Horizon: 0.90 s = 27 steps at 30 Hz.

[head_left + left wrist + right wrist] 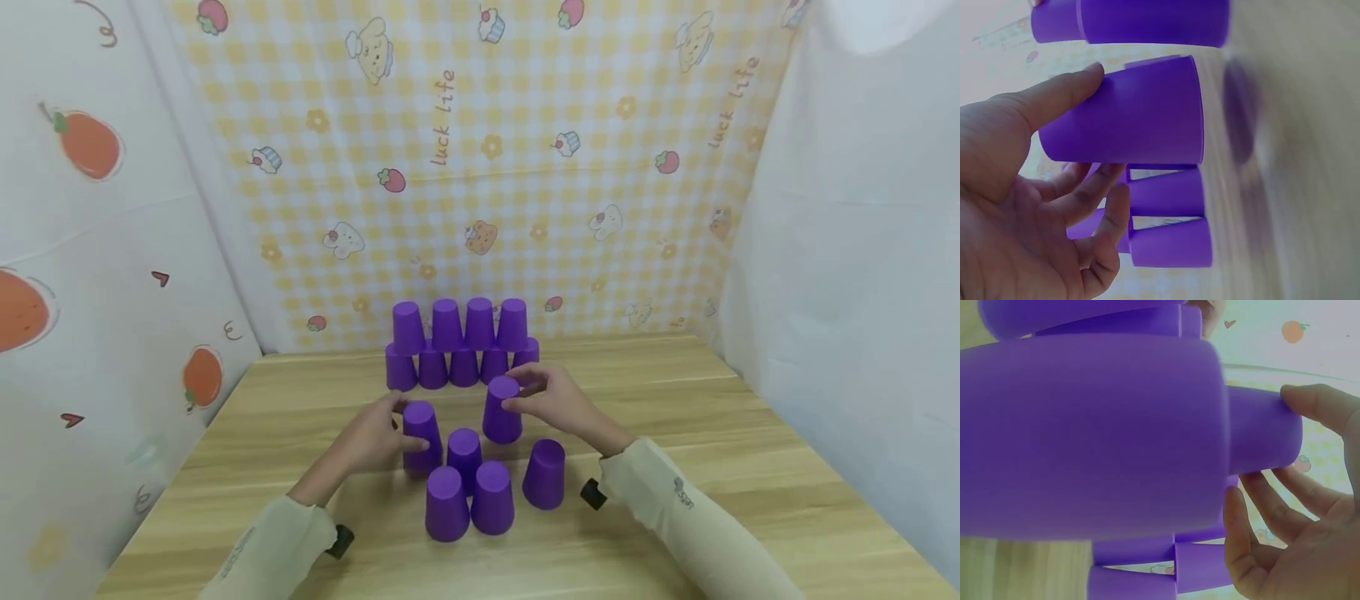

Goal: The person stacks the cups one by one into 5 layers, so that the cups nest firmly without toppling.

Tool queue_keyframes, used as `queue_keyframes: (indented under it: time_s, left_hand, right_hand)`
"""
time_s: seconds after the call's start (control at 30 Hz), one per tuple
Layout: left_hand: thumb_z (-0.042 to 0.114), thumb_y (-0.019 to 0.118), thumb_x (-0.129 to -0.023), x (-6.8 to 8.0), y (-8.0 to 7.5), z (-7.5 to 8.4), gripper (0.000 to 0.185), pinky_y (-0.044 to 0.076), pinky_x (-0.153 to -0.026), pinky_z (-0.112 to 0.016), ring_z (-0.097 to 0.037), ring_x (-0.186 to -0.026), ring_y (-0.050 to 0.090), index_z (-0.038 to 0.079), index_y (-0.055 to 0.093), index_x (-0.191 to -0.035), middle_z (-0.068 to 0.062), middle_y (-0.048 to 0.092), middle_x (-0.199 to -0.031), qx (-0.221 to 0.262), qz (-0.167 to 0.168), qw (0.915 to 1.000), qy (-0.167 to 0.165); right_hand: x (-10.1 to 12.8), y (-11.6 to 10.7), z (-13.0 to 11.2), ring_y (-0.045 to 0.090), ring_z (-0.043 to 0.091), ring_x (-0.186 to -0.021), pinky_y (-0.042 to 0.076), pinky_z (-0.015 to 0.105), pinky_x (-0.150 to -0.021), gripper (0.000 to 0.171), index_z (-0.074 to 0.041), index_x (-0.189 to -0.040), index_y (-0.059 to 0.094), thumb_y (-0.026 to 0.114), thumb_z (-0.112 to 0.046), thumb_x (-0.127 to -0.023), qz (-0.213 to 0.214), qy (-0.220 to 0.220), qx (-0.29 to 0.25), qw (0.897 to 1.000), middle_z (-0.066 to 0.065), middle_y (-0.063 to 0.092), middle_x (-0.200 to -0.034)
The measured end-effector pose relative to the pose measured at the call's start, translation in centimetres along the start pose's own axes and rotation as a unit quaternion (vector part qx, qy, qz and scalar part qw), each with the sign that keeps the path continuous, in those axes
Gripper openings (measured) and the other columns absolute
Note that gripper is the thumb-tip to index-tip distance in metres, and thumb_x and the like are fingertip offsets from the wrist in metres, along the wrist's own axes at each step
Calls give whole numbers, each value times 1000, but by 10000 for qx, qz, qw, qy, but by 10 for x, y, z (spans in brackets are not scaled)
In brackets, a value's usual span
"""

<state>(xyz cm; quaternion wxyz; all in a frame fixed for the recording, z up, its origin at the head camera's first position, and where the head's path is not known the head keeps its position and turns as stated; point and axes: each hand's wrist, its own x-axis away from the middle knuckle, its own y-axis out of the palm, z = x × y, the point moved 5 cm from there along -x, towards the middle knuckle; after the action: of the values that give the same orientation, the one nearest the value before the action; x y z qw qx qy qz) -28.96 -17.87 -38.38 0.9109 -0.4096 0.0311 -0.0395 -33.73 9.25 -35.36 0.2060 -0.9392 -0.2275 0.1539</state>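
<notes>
The left hand (372, 442) held an upturned purple cup (422, 435) between thumb and fingers; the right hand (551, 400) pinched another cup (502, 410) at its top. Both stood mid-table (750, 467), near the stacked cups (461, 343) at the far edge, with bare wood to either side.

I see two upside-down purple plastic cups: one (422, 433) at 9 o'clock of the near cluster, another (502, 410) at 1 o'clock.

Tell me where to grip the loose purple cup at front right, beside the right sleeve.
Grip that front-right cup round its upper wall, just under the closed top, probably coming from above and the right: it stands upside down, narrow end up, and other cups crowd its left.
</notes>
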Motion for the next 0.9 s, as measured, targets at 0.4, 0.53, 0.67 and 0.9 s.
queue_keyframes:
  time_s: [0.4, 0.53, 0.67, 0.9]
  left_hand:
    - [34, 82, -81, -15, -12, 15, 60, 52, -85, -45, -30, -105, 59, 8, 56, -128, -13, 63, -125, 656, 751, 9950, 80]
    - [31, 82, -81, -16, -18, 18, 60, 50, -91, -48, -32, -108, 59, 7, 55, -130, -13, 64, -121, 995, 1057, 9894, 82]
    - [26, 81, -83, -18, -22, 20, 62, 54, -88, -46, -32, -107, 62, 6, 54, -135, -16, 64, -123, 1157, 1177, 9861, 183]
    - [31, 79, -85, -25, -26, 22, 68, 51, -96, -51, -38, -120, 58, 8, 50, -142, -18, 59, -133, 1125, 1314, 9848, 145]
  right_hand:
    - [-13, -4, -9, 68, 24, -97, 58, 37, -78, 49, -5, -125, 64, 81, -23, -82, 517, 282, 7, 9983, 9, 70, -111]
    - [-16, -7, -10, 65, 26, -103, 56, 40, -84, 50, -6, -124, 65, 81, -26, -82, 663, 483, 165, 9965, 10, 69, -116]
    - [-19, -11, -11, 64, 28, -106, 54, 43, -88, 50, -6, -124, 65, 81, -28, -82, 783, 595, 233, 9949, 10, 68, -119]
    - [-25, -13, -16, 66, 29, -101, 59, 42, -80, 48, -3, -124, 64, 81, -22, -83, 841, 491, -172, 9951, 14, 68, -116]
